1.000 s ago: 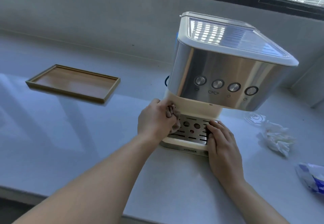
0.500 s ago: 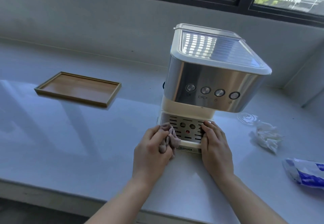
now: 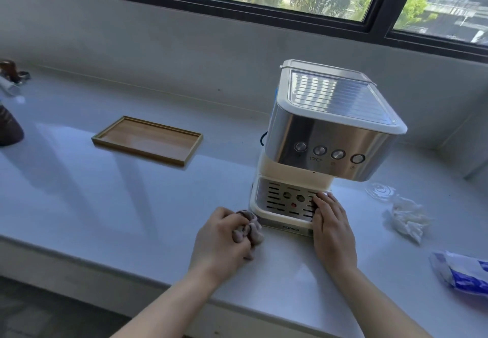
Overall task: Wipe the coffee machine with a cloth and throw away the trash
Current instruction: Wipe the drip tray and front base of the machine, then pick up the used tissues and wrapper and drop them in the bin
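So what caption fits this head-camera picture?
Left hand grips a cloth beside the coffee machine; right hand rests on its drip tray.

Sunlit white counter [image 3: 111,205] under dark-framed window [image 3: 375,24].

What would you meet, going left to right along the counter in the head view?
Dark brown vessel → wooden tray → left hand clutching the cloth → coffee machine → crumpled tissue → blue-and-white packet.

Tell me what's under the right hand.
The right hand lies flat on the drip tray grille of the coffee machine, covering its right end; what's beneath is hidden.
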The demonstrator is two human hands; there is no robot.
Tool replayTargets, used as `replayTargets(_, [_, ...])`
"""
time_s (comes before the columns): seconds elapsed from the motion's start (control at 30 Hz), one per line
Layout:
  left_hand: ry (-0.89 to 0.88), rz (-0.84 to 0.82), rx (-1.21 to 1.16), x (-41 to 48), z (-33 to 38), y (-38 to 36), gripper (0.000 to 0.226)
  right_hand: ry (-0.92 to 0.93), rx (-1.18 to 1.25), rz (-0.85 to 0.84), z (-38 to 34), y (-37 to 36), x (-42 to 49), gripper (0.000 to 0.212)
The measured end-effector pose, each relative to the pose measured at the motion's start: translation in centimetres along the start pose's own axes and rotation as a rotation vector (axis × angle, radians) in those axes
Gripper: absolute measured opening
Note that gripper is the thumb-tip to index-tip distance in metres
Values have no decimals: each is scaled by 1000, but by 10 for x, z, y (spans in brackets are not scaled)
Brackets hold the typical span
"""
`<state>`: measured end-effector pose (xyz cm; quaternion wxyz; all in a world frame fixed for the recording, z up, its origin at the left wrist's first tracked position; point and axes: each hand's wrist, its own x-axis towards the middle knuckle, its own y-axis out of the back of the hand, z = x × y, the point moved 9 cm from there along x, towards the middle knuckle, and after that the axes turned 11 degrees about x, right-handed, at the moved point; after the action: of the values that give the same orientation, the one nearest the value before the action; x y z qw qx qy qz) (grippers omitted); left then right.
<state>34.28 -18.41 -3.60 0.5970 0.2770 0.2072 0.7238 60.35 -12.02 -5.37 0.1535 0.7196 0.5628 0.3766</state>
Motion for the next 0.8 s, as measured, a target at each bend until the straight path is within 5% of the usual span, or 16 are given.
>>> replayTargets(0.23, [125, 77, 112, 8, -32, 66, 34, -2, 32, -13, -3, 4, 0, 36])
replayTargets(0.4, [123, 0, 134, 15, -42, 87, 21, 300, -43, 31, -79, 1, -22, 35])
replayTargets(0.5, [57, -28, 124, 22, -41, 93, 25, 393, 72, -181, -143, -34, -41, 51])
replayTargets(0.67, [-53, -98, 123, 33, -39, 113, 34, 221, 147, -736, -217, -119, -60, 115])
replayTargets(0.73, [-72, -143, 104, 36, -45, 123, 35, 154, 160, -743, -236, -134, -52, 108])
replayTargets(0.8, [-64, -192, 53, 41, -56, 136, 37, 113, 166, -675, -252, -142, -37, 79])
